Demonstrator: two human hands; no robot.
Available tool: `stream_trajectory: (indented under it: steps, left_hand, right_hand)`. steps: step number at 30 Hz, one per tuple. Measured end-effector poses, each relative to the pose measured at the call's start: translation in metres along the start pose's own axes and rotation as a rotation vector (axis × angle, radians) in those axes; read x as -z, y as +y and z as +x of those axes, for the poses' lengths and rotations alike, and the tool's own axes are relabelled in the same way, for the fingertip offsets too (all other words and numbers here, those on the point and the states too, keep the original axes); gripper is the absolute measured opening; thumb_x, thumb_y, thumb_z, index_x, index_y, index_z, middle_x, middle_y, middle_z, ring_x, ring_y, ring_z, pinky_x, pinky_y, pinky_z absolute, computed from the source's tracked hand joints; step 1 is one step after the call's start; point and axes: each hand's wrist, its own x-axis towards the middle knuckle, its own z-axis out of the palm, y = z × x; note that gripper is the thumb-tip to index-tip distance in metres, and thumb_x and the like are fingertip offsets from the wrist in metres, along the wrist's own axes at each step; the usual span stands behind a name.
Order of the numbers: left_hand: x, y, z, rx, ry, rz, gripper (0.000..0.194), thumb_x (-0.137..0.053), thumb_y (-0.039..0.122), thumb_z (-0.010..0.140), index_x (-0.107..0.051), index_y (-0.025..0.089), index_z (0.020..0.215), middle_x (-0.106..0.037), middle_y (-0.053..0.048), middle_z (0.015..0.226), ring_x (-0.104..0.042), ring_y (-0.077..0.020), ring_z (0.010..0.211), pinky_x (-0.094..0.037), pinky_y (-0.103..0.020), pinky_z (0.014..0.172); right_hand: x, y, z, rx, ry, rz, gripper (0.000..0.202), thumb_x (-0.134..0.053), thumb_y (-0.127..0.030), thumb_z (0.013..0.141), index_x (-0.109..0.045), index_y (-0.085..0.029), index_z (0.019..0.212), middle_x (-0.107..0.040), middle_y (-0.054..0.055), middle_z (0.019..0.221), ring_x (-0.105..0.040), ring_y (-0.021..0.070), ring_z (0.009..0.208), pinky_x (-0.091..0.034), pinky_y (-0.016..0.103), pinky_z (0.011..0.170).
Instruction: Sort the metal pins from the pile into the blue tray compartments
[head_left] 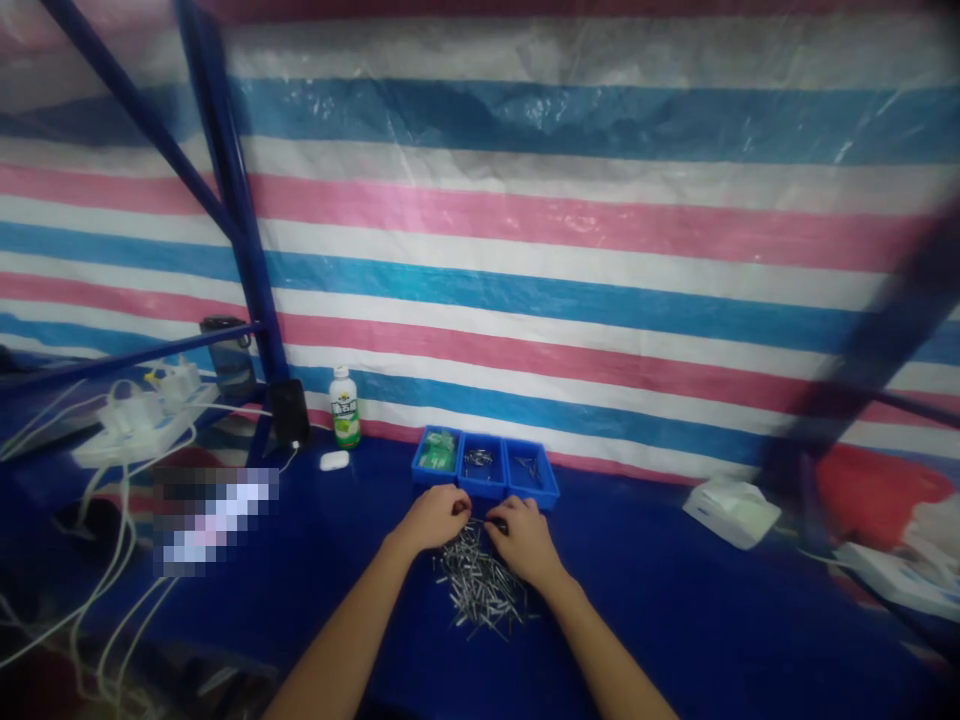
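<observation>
A loose pile of thin silvery metal pieces (484, 590) lies on the blue table. At its upper left edge is my left hand (439, 515), fingers curled together; what they hold, if anything, is too small to name. My right hand (523, 535) is at the upper right edge, its thumb and fingers pinched, with any held piece hidden. Just beyond the hands stand three joined blue bins: the left bin (437, 455) has green-and-white packets, the middle bin (482, 466) a small heap of metal pieces, and the right bin (531, 470) a few thin pieces.
Behind the blue table (637, 590) hangs a striped sheet (562, 300). A bottle (346, 410), a white case (334, 460) and a dark device (289, 412) stand at the back left, near power strips with cables (142, 425). A white tissue pack (731, 512) lies right.
</observation>
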Motion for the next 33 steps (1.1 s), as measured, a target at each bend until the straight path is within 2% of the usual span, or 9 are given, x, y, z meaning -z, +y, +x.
stream_trajectory:
  steps: [8, 13, 15, 17, 22, 25, 28, 30, 33]
  left_hand:
    - [-0.007, -0.002, 0.002, -0.007, -0.012, 0.027, 0.017, -0.058, 0.025, 0.081, -0.073, 0.021, 0.089, -0.069, -0.005, 0.09, -0.063, -0.0186, 0.082, -0.045, -0.027, 0.074]
    - [-0.004, 0.003, -0.001, 0.032, 0.004, 0.011, 0.019, -0.057, 0.028, 0.084, -0.072, 0.021, 0.093, -0.069, -0.005, 0.09, -0.063, -0.0185, 0.079, -0.044, -0.027, 0.07]
    - [-0.002, 0.005, -0.001, 0.044, 0.001, 0.002, 0.019, -0.057, 0.028, 0.085, -0.072, 0.021, 0.094, -0.069, -0.005, 0.09, -0.063, -0.0186, 0.079, -0.044, -0.027, 0.068]
    - [-0.002, 0.005, 0.0, 0.049, -0.002, -0.002, 0.019, -0.057, 0.027, 0.085, -0.072, 0.02, 0.094, -0.069, -0.005, 0.09, -0.063, -0.0187, 0.079, -0.044, -0.027, 0.068]
    - [-0.001, 0.007, 0.001, 0.038, 0.002, -0.016, 0.02, -0.054, 0.029, 0.087, -0.072, 0.021, 0.092, -0.069, -0.005, 0.088, -0.063, -0.0191, 0.078, -0.043, -0.027, 0.069]
    - [-0.001, 0.008, 0.001, 0.049, 0.001, -0.009, 0.02, -0.055, 0.029, 0.086, -0.072, 0.021, 0.092, -0.069, -0.005, 0.087, -0.063, -0.019, 0.077, -0.043, -0.027, 0.069]
    - [-0.002, 0.008, -0.001, 0.06, 0.006, 0.002, 0.02, -0.056, 0.029, 0.085, -0.072, 0.021, 0.093, -0.07, -0.005, 0.088, -0.063, -0.0189, 0.077, -0.043, -0.027, 0.068]
    - [-0.003, 0.007, -0.001, 0.058, 0.005, -0.002, 0.02, -0.056, 0.029, 0.085, -0.072, 0.021, 0.093, -0.07, -0.004, 0.088, -0.063, -0.0188, 0.078, -0.043, -0.027, 0.068]
    - [-0.003, 0.009, -0.001, 0.063, 0.002, -0.006, 0.019, -0.057, 0.028, 0.084, -0.072, 0.02, 0.093, -0.07, -0.005, 0.086, -0.063, -0.0186, 0.076, -0.044, -0.026, 0.067]
  right_hand:
    - [-0.006, 0.005, 0.002, 0.039, 0.032, 0.006, 0.018, -0.053, -0.022, 0.089, -0.069, -0.024, 0.083, -0.066, 0.008, 0.098, -0.053, 0.0271, 0.095, -0.04, 0.036, 0.077]
    - [-0.006, 0.005, 0.004, 0.063, 0.129, 0.288, 0.027, -0.042, -0.025, 0.092, -0.064, -0.02, 0.108, -0.068, 0.008, 0.095, -0.059, 0.0255, 0.092, -0.044, 0.038, 0.083]
    - [-0.004, 0.004, 0.006, 0.022, 0.132, 0.428, 0.033, -0.042, -0.028, 0.092, -0.06, -0.019, 0.119, -0.069, 0.007, 0.091, -0.062, 0.0246, 0.084, -0.047, 0.038, 0.079]
    - [-0.001, 0.001, 0.008, -0.019, 0.121, 0.58, 0.035, -0.045, -0.034, 0.091, -0.061, -0.019, 0.118, -0.07, 0.007, 0.086, -0.063, 0.0234, 0.075, -0.049, 0.037, 0.074]
    - [0.007, -0.003, 0.014, -0.214, 0.088, 1.079, 0.043, -0.07, -0.053, 0.074, -0.066, -0.018, 0.099, -0.073, 0.008, 0.085, -0.067, 0.0234, 0.072, -0.052, 0.036, 0.071]
    - [0.012, -0.001, 0.013, -0.42, 0.033, 1.351, 0.042, -0.076, -0.054, 0.068, -0.063, -0.019, 0.087, -0.071, 0.005, 0.078, -0.061, 0.0155, 0.054, -0.049, 0.029, 0.056]
    - [0.015, 0.002, 0.012, -0.526, -0.04, 1.463, 0.035, -0.072, -0.05, 0.074, -0.055, -0.02, 0.068, -0.054, -0.004, 0.052, -0.041, 0.0077, 0.037, -0.037, 0.023, 0.042]
    - [0.015, 0.002, 0.012, -0.544, -0.051, 1.466, 0.035, -0.069, -0.048, 0.076, -0.051, -0.02, 0.064, -0.047, -0.006, 0.047, -0.037, 0.0071, 0.036, -0.033, 0.022, 0.04]
    - [0.016, 0.001, 0.014, -0.558, -0.038, 1.403, 0.031, -0.068, -0.049, 0.076, -0.061, -0.019, 0.08, -0.064, 0.001, 0.064, -0.042, 0.008, 0.038, -0.033, 0.023, 0.038]
